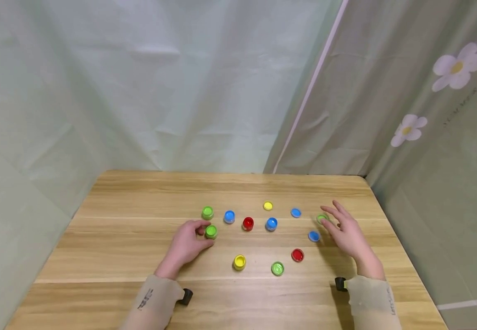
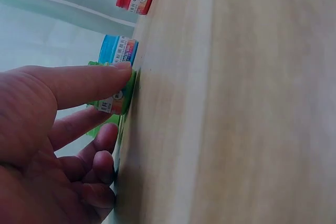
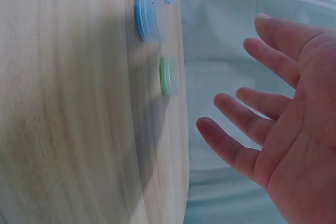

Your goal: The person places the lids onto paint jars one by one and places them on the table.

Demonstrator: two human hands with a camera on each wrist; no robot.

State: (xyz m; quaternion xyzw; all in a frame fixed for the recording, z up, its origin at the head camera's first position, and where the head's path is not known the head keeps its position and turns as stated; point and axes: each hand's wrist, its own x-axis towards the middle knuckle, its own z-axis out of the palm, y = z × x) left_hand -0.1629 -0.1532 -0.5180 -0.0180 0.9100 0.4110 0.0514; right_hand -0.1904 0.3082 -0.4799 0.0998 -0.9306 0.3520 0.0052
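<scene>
Your left hand (image 1: 186, 242) pinches a green jar (image 1: 211, 232), seemingly steadying it; right hand (image 1: 347, 233), spread, empty, likely needs to pinch that green lid (image 1: 320, 217)!

tan wooden table (image 1: 110, 256) with brown grain. two green jars (image 1: 211, 231), two blue jars (image 1: 229, 217), a red jar (image 1: 248, 223) and a yellow jar (image 1: 239, 262); white labels (image 2: 124, 49) (patched with several brighter colours). two green lids (image 1: 277, 268), two blue lids (image 1: 314, 236), a red lid (image 1: 297, 255), a yellow lid (image 1: 268, 206). pale green curtain (image 1: 189, 91) with white flowers (image 1: 456, 68), yellow-centred. beige sleeves (image 1: 156, 300) with dark lettering.
</scene>
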